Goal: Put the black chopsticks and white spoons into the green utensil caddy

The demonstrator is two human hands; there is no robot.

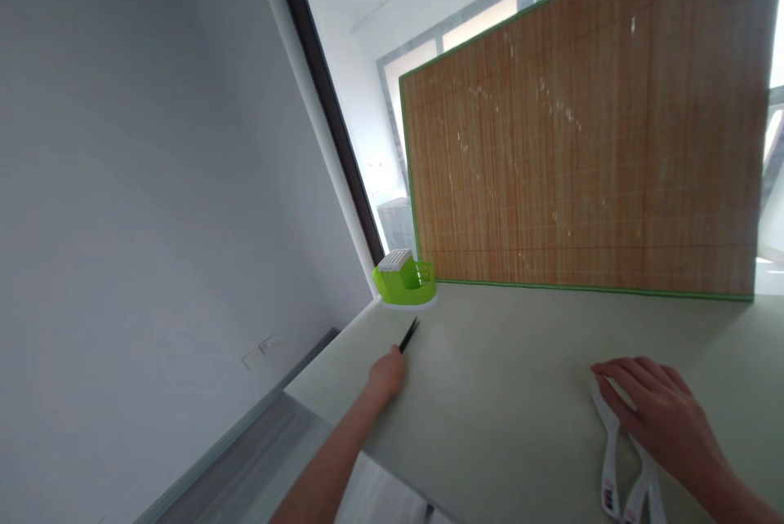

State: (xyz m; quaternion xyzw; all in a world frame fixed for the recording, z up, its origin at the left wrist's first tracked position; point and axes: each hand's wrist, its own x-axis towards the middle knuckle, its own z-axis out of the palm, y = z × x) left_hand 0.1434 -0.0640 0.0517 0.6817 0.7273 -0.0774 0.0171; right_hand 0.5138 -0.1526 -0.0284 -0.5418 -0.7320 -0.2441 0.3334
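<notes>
My left hand (388, 373) is closed round a thin black utensil (409, 334), perhaps chopsticks, whose split tips point up toward a green basket. That basket (404, 279), with a white slatted part on top and a white base, stands at the table's far left corner. On the right, my right hand (652, 397) has its fingers pressed together at the upper end of a white spoon-like utensil (609, 446). More white utensils (643, 487) lie beside it, partly under my right hand and cut off by the lower frame edge.
The pale table (490, 377) has its left edge near my left forearm. Behind it a brown bamboo mat (581, 140) with green edging hangs on a glass partition. A grey wall (153, 181) rises on the left.
</notes>
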